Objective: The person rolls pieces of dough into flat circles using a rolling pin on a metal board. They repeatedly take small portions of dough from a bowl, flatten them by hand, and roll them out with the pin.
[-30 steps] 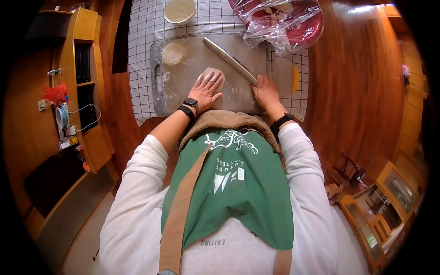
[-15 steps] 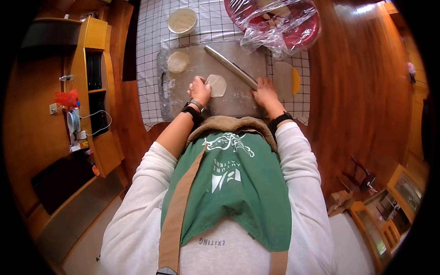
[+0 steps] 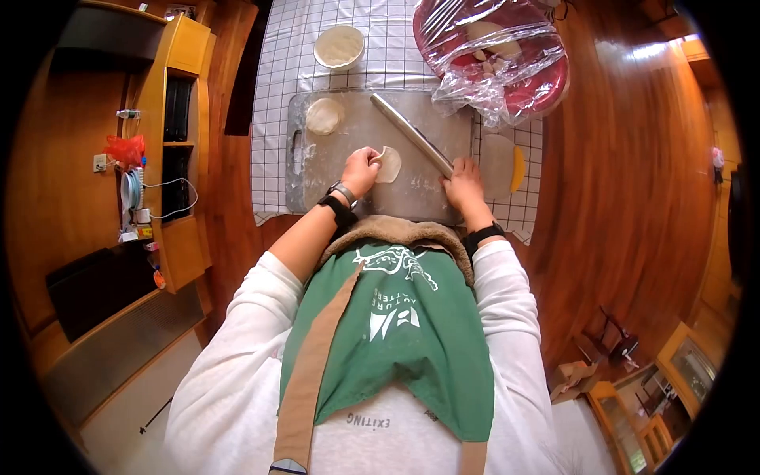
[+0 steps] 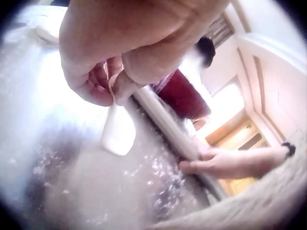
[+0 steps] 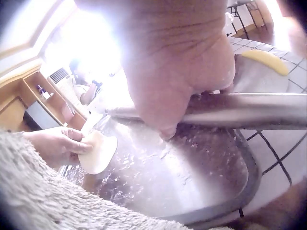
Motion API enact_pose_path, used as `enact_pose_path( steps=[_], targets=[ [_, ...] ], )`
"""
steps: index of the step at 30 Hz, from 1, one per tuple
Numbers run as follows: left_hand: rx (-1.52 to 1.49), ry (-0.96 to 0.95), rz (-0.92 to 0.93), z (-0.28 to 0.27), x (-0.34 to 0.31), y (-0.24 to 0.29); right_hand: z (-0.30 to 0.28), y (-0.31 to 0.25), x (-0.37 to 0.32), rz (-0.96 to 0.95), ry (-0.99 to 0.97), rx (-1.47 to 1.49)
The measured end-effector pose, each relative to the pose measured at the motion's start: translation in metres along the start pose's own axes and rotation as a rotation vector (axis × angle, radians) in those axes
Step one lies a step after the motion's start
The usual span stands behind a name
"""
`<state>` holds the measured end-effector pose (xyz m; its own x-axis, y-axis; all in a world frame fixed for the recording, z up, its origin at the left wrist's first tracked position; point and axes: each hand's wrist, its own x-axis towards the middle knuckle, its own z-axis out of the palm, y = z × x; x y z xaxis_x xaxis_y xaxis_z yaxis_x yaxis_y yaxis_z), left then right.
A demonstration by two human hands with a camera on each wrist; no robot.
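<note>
The left hand [image 3: 360, 172] pinches the edge of a thin round dough piece [image 3: 389, 165] between thumb and fingers; in the left wrist view the dough [image 4: 119, 132] hangs down from the fingertips. Over the lower right of the floured board [image 3: 348, 190], the right hand [image 3: 465, 188] grips the near end of a metal rolling pin [image 3: 412, 133], which lies diagonally. The right wrist view shows the pin [image 5: 259, 110] under that palm and the dough [image 5: 98, 152] held up off the board. A pale stack of dough [image 3: 324, 116] rests at the board's upper left.
Behind the board stand a white bowl of flour [image 3: 340, 49] and a red basin [image 3: 546, 75] partly covered with clear plastic. A scraper with a yellow edge [image 3: 518, 169] lies on the checked cloth [image 3: 269, 111] to the right.
The left hand first lay flat on the dough, then took its edge; the dough is now lifted and partly folded at the fingers. The right hand stays on the rolling pin.
</note>
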<state>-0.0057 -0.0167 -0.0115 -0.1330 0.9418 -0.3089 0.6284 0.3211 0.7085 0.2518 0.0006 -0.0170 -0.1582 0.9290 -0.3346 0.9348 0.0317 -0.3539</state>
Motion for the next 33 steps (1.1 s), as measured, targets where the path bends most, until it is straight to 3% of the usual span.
enact_pose_path(
  steps=[6, 11, 15, 16, 21, 22, 24, 26, 28, 29, 33],
  targets=[
    [-0.240, -0.036, 0.067, -0.070, 0.023, 0.057, -0.002, -0.001, -0.001, 0.014, -0.042, -0.014],
    [0.013, 0.132, 0.315, -0.110, 0.096, 0.095, 0.002, 0.002, -0.001, 0.009, -0.049, 0.000],
    [0.086, -0.032, 0.398, -0.095, 0.143, 0.099, 0.005, 0.003, -0.002, 0.011, -0.021, 0.001],
    [0.154, -0.034, 0.496, -0.089, 0.150, 0.093, 0.004, 0.001, -0.003, 0.017, -0.014, -0.001],
    [0.126, -0.042, 0.169, -0.057, 0.180, 0.069, -0.004, -0.004, -0.001, 0.088, -0.117, -0.009],
    [0.120, -0.047, 0.172, -0.048, 0.186, 0.064, -0.004, -0.005, -0.001, 0.095, -0.122, -0.013],
    [0.366, 0.130, 0.201, -0.024, 0.199, 0.054, -0.004, -0.006, 0.000, 0.105, -0.125, -0.025],
    [0.343, 0.188, 0.175, -0.004, 0.215, 0.045, -0.001, -0.005, 0.003, 0.114, -0.187, -0.034],
    [0.385, 0.295, -0.076, 0.004, 0.220, 0.062, -0.004, -0.006, 0.003, 0.128, -0.185, -0.046],
    [0.399, 0.262, -0.198, 0.006, 0.224, 0.070, -0.004, -0.006, 0.003, 0.125, -0.183, -0.042],
    [0.284, 0.187, -0.384, 0.002, 0.229, 0.087, -0.007, -0.006, 0.003, 0.130, -0.198, -0.006]
  ],
)
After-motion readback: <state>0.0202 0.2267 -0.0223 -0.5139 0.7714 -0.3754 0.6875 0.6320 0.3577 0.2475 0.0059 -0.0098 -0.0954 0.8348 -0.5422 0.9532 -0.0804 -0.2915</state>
